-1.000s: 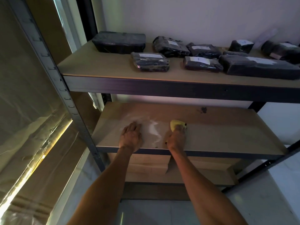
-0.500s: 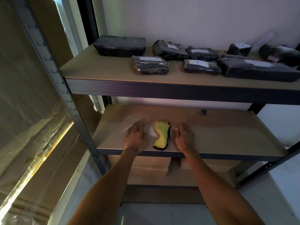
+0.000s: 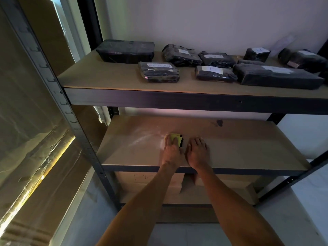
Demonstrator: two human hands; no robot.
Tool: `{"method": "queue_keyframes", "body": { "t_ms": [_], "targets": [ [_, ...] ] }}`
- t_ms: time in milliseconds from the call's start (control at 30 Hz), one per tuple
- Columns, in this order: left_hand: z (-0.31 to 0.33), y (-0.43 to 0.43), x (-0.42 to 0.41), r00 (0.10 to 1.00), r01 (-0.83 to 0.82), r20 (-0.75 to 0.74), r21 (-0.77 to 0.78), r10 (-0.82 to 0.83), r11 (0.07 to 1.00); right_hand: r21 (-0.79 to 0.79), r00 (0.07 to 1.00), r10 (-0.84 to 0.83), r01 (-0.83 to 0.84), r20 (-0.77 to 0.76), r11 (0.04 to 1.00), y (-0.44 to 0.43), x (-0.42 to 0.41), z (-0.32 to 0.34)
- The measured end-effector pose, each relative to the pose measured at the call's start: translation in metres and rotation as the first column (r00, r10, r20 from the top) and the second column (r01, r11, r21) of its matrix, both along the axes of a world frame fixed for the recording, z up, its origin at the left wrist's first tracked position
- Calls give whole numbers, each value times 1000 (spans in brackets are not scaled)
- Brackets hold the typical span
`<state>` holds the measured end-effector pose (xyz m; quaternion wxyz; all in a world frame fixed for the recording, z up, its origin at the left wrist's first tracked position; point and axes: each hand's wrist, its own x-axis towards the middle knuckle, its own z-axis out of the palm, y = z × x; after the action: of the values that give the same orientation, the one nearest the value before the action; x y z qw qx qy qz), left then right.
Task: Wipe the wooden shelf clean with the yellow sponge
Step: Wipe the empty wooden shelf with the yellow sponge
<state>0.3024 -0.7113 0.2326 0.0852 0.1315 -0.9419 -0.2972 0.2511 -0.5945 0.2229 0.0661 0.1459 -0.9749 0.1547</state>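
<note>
The yellow sponge [image 3: 175,137], with a dark underside, lies on the middle wooden shelf [image 3: 239,148]. My left hand [image 3: 172,150] lies over it with fingers extended, pressing it onto the board; only the sponge's far end shows. My right hand [image 3: 197,151] rests flat on the shelf just to the right, holding nothing. A whitish dust smear [image 3: 142,139] streaks the board left of the sponge. A dark stain [image 3: 219,123] marks the back of the shelf.
The upper shelf [image 3: 115,80] carries several black wrapped packages [image 3: 158,71]. Cardboard boxes [image 3: 149,181] sit below the middle shelf. A metal upright [image 3: 58,96] and plastic-wrapped cardboard [image 3: 26,121] stand at the left. The white wall is behind.
The sponge passed from my right hand to lying free on the shelf, and now my left hand covers it. My right hand let go and settled flat to its right.
</note>
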Motion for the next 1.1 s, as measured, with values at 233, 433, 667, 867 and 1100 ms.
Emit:
{"method": "queue_keyframes", "body": {
  "t_ms": [233, 433, 667, 867, 1100],
  "targets": [
    [4, -10, -5, 1000, -11, -16, 58, 12, 998, 19, 1000, 5, -5, 8, 1000, 0, -1, 1],
    [44, -71, 32, 957, -122, -243, 162, 160, 979, 61, 998, -21, 17, 65, 998, -5, 0, 2],
    [29, -180, 83, 892, -452, -5, -11, 452, 892, 68, 996, -30, 25, 80, 997, -6, 1, 2],
    [5, -165, 74, 852, -505, 71, -156, 520, 849, 73, 996, -47, 42, 73, 996, -6, 0, 0],
    [5, -130, 61, 965, -153, 156, -309, 209, 939, 67, 998, -37, 33, 54, 997, -5, -2, -3]
  ]
}}
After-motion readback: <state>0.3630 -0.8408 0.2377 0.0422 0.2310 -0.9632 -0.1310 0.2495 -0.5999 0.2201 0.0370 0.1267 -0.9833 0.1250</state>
